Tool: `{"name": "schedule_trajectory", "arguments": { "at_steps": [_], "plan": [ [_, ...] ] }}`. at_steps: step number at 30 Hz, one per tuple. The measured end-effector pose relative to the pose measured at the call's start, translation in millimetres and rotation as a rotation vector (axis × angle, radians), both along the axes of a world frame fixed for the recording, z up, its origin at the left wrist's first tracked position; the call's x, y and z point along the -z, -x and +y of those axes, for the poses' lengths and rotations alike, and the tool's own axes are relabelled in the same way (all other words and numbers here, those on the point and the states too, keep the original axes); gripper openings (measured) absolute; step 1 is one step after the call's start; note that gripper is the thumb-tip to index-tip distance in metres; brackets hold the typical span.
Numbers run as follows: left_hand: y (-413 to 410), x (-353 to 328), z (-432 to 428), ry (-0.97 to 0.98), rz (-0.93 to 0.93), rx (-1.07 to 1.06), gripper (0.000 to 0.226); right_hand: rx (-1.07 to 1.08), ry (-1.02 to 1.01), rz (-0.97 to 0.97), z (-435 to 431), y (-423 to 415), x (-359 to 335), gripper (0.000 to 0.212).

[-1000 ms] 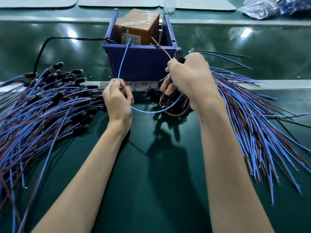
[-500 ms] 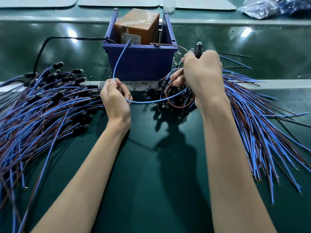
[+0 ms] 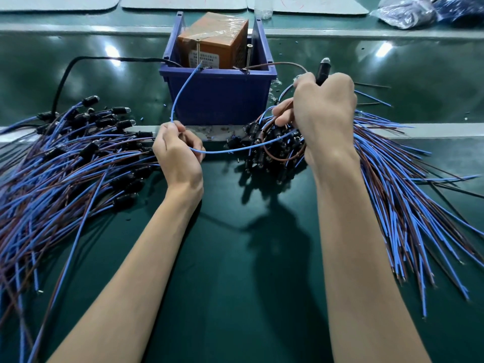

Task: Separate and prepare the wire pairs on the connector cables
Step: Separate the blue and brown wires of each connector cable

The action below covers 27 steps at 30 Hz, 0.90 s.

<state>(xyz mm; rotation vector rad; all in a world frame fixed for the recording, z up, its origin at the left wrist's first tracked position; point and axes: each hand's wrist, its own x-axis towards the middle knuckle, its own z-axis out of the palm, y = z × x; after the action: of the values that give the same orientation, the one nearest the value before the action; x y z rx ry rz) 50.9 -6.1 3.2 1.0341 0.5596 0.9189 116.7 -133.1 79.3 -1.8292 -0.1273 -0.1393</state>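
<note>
Connector (image 3: 322, 71) sits in right hand (image 3: 324, 111); left hand (image 3: 178, 155) pinches blue wire (image 3: 235, 149).

Lies open down the middle of the desk (image 3: 235, 297) to its near edge, hemmed by left cable pile (image 3: 65, 174), right cable pile (image 3: 408, 195), blue bin (image 3: 220, 100) behind.
</note>
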Motion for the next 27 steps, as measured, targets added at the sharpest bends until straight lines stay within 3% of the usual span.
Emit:
{"name": "schedule_trajectory", "arguments": {
  "at_steps": [18,23,27],
  "plan": [
    [-1.8,2.0,3.0,0.021,-0.021,0.013,0.031,-0.008,-0.013,-0.016,-4.7,4.7,-6.0,0.033],
    [0.8,2.6,0.2,-0.055,0.004,0.199,0.034,-0.327,0.013,-0.024,-9.2,15.6,-20.6,0.022],
    [6.3,0.3,-0.2,-0.035,-0.023,0.410,0.054,-0.736,0.254,0.009,-9.2,28.9,-24.6,0.019]
  ]
}}
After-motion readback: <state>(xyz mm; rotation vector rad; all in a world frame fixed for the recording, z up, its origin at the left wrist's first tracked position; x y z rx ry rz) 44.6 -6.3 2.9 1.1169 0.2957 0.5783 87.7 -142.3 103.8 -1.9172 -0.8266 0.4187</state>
